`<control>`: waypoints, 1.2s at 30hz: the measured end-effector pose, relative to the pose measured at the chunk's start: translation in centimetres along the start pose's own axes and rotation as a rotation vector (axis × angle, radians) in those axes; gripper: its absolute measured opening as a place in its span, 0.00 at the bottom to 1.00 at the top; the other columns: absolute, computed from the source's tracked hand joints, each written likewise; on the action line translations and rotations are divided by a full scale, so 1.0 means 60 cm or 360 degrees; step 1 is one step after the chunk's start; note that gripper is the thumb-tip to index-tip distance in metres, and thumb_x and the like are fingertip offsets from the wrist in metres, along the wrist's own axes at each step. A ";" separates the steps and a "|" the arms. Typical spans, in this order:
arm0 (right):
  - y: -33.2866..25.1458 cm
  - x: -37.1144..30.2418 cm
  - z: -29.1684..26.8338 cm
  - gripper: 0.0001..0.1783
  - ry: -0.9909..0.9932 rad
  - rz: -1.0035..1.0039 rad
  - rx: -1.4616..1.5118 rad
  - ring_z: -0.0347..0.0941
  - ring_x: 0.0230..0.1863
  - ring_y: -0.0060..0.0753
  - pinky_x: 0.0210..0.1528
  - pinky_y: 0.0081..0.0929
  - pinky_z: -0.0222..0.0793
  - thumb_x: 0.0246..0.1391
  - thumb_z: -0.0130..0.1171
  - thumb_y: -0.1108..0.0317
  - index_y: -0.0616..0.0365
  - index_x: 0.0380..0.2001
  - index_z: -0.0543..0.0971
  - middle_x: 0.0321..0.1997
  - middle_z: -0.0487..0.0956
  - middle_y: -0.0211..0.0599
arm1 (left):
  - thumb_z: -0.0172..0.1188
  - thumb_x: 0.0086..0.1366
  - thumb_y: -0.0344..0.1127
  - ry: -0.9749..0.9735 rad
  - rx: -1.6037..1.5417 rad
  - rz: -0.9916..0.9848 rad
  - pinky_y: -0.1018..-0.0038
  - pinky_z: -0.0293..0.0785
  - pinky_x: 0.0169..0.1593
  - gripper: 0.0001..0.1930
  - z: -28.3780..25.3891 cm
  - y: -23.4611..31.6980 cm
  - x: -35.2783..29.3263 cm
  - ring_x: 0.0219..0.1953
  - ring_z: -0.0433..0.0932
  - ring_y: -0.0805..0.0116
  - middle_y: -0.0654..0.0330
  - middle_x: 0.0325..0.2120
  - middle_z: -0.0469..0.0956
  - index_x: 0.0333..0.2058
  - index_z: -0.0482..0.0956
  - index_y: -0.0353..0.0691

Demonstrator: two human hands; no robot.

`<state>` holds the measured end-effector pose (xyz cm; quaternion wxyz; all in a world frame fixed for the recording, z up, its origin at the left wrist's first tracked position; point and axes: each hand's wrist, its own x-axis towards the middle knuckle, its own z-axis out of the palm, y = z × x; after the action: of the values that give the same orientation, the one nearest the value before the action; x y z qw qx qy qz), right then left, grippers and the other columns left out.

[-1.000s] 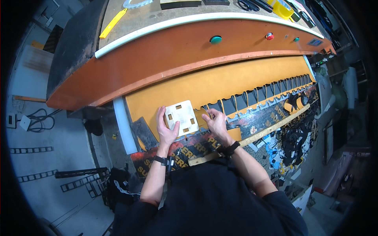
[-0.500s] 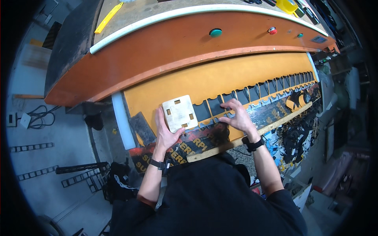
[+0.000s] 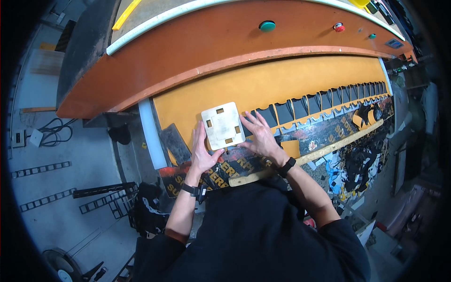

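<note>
A pale square board (image 3: 223, 125) with rectangular slots near its sides lies on the near edge of an orange-yellow sheet (image 3: 282, 77). My left hand (image 3: 203, 152) grips it at the lower left, fingers along the left side and thumb by the bottom edge. On the other side, my right hand (image 3: 262, 137) is spread, its fingertips close to the board's right edge and its thumb near the lower right corner. Whether those fingers press on the board, I cannot tell. To the right, a row of cut-outs (image 3: 298, 108) along the sheet shows dark material beneath.
Beyond the sheet rises an orange machine front (image 3: 188, 61) with a green button (image 3: 267, 26) and a red button (image 3: 338, 27). A dark flat piece (image 3: 175, 144) lies left of my hands. A wooden strip (image 3: 329, 148) runs along the near edge, with scraps (image 3: 336, 174) below.
My right hand has moved left from the cut-outs to the right side of the board, its fingers spreading. My left hand stays at the board. The whole view has shifted slightly.
</note>
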<state>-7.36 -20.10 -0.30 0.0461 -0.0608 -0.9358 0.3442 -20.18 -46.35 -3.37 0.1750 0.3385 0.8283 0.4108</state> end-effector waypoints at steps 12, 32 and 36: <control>0.017 0.019 -0.031 0.60 -0.0134 0.0137 0.0006 0.59 0.87 0.56 0.89 0.54 0.51 0.46 0.87 0.57 0.57 0.81 0.69 0.80 0.74 0.52 | 0.83 0.56 0.29 -0.0088 -0.0110 0.0011 0.41 0.30 0.87 0.67 -0.006 0.000 0.009 0.89 0.42 0.47 0.45 0.85 0.56 0.86 0.43 0.42; 0.030 -0.054 0.001 0.58 0.0041 0.0138 0.0197 0.67 0.84 0.51 0.87 0.53 0.53 0.42 0.90 0.59 0.64 0.77 0.74 0.77 0.77 0.58 | 0.87 0.49 0.34 -0.0198 0.0191 0.0066 0.38 0.34 0.87 0.65 -0.021 0.030 0.007 0.87 0.51 0.49 0.38 0.81 0.61 0.83 0.57 0.38; 0.024 -0.052 -0.001 0.59 0.0045 0.0154 0.0165 0.67 0.83 0.51 0.86 0.53 0.55 0.40 0.90 0.57 0.62 0.76 0.75 0.76 0.78 0.57 | 0.86 0.48 0.34 -0.0231 0.0103 0.0095 0.38 0.33 0.87 0.65 -0.024 0.026 0.007 0.87 0.51 0.48 0.38 0.81 0.62 0.83 0.56 0.35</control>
<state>-4.17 -19.41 -1.33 0.0459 -0.1083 -0.9119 0.3933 -20.66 -46.22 -1.28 0.2113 0.3974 0.8157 0.3633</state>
